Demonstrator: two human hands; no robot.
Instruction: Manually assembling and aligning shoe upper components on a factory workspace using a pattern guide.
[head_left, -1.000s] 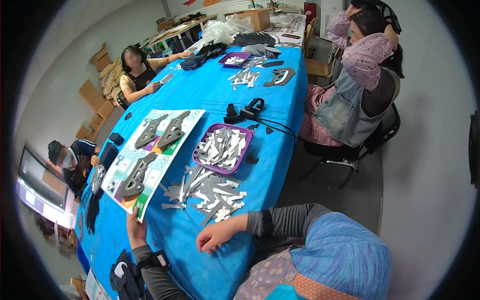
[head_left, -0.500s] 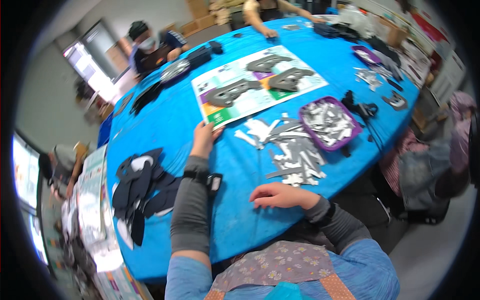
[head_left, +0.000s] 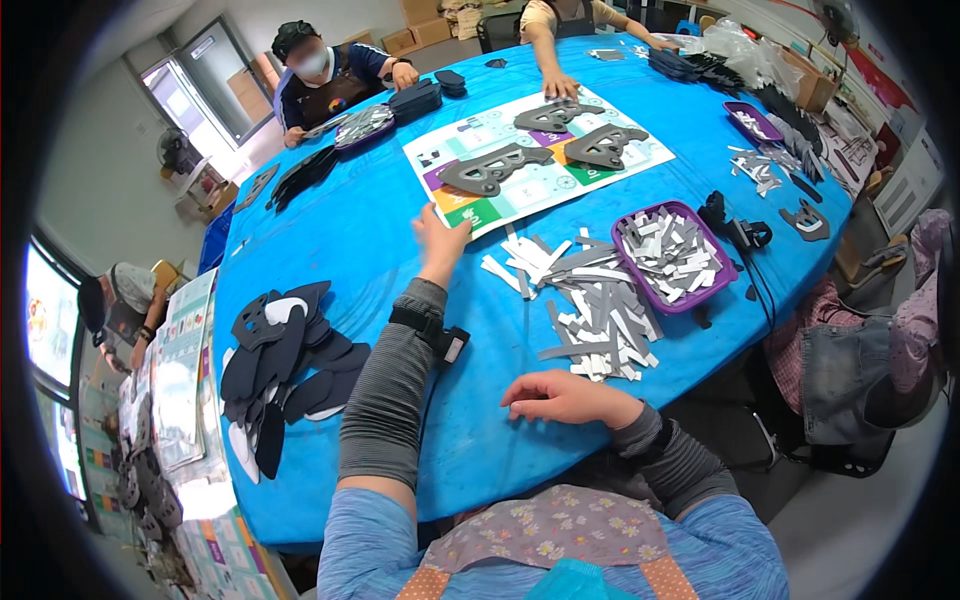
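My left hand (head_left: 442,245) is at the near-left corner of a printed sheet (head_left: 520,203), its fingers closed about the corner and slightly blurred. On that sheet lie three grey cut-out pieces, one (head_left: 492,170) nearest my left hand and another (head_left: 608,147) to the right. A co-worker's hand (head_left: 560,86) reaches the sheet's far edge, by the third piece (head_left: 550,116). My right hand (head_left: 572,397) rests at the table's near edge, loosely curved with thumb and fingers apart, holding nothing. Just beyond it lies a pile of grey and white strips (head_left: 600,315).
A purple basket (head_left: 727,275) full of strips stands at the right. Dark and white cut pieces (head_left: 285,350) are heaped at the left. A black cable device (head_left: 740,230) lies near the right edge. Co-workers sit across the blue table (head_left: 330,240); another basket (head_left: 365,130) stands there.
The printed sheet with its grey pieces has slid away from me, my left hand moving along with it. The co-worker's hand has come onto its far edge. My right hand stays put.
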